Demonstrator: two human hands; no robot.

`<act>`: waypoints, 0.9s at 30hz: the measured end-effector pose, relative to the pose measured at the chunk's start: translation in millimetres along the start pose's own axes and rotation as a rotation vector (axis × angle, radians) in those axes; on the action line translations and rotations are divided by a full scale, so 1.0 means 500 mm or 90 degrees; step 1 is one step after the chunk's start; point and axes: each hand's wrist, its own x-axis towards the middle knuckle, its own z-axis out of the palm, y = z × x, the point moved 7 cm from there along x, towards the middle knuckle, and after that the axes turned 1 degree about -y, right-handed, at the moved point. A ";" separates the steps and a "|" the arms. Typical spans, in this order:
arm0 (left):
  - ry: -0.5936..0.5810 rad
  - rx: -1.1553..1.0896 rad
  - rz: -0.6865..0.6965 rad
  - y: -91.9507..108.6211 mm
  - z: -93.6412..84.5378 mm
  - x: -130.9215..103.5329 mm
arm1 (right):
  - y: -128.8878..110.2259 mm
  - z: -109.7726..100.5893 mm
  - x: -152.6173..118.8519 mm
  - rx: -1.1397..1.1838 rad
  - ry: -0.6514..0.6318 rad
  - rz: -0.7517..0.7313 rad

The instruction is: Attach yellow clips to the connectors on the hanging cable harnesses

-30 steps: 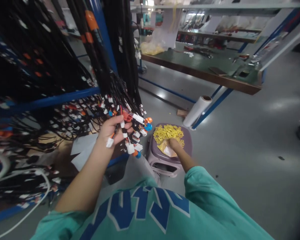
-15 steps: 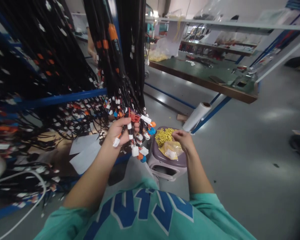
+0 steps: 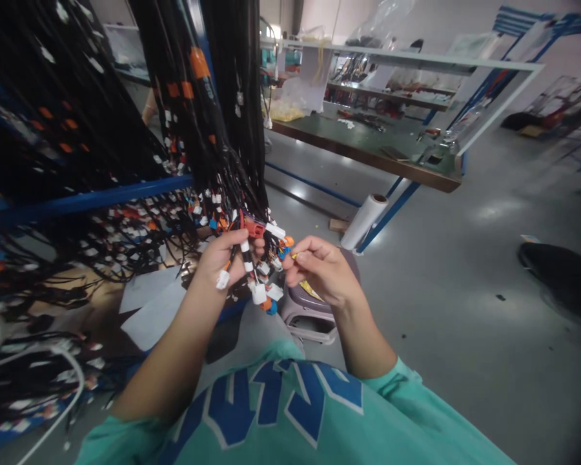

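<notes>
My left hand (image 3: pixel 223 256) is closed around a red connector (image 3: pixel 256 229) at the end of a black wire harness; its thumb presses on the connector's near side. White-taped wires and white, orange and blue connectors (image 3: pixel 266 305) dangle below the fingers. My right hand (image 3: pixel 322 268) pinches a small yellow plastic clip (image 3: pixel 294 256) between thumb and fingertips, just right of the red connector and apart from it. Behind that hand stands a purple-topped stool (image 3: pixel 319 311) with a yellow bag (image 3: pixel 311 290), mostly hidden by the hand.
Thick bundles of black harnesses (image 3: pixel 237 77) hang from a blue rack (image 3: pixel 126 192) ahead and left. A green-topped workbench (image 3: pixel 363 139) stands beyond, with a roll of clear film (image 3: pixel 365 221) leaning by its leg. White sheets (image 3: pixel 155 303) lie at lower left.
My right hand has moved left from the yellow pieces on the stool to beside the red connector, bringing a yellow clip. My left hand keeps its hold. The view has turned slightly right.
</notes>
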 end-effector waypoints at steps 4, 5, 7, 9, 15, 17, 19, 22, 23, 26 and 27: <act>-0.041 0.006 0.003 0.000 0.002 0.000 | 0.003 0.019 -0.001 0.008 0.005 0.010; -0.044 0.007 -0.001 0.000 0.001 -0.001 | 0.001 0.021 -0.001 0.004 0.011 0.008; -0.040 0.007 -0.009 0.000 0.000 -0.004 | -0.003 0.024 -0.001 -0.008 0.018 -0.003; -0.030 -0.001 -0.009 0.001 0.000 -0.009 | -0.008 0.028 -0.001 -0.022 0.013 -0.023; -0.018 -0.017 -0.005 0.002 0.002 -0.019 | -0.026 0.036 -0.005 -0.080 0.024 -0.112; -0.023 -0.015 -0.006 0.002 0.001 -0.018 | -0.035 0.038 -0.008 -0.145 0.065 -0.154; -0.042 -0.006 -0.005 0.000 0.000 -0.014 | -0.048 0.042 -0.012 -0.220 0.112 -0.197; -0.087 0.011 -0.009 -0.004 -0.002 -0.006 | -0.065 0.054 -0.012 -0.286 0.149 -0.242; -0.105 0.011 -0.008 -0.005 -0.002 -0.003 | -0.069 0.058 -0.011 -0.294 0.150 -0.246; -0.145 0.002 -0.004 -0.007 -0.002 0.002 | -0.075 0.065 -0.006 -0.322 0.139 -0.237; -0.150 0.000 -0.004 -0.008 -0.003 0.004 | -0.076 0.065 -0.006 -0.343 0.135 -0.236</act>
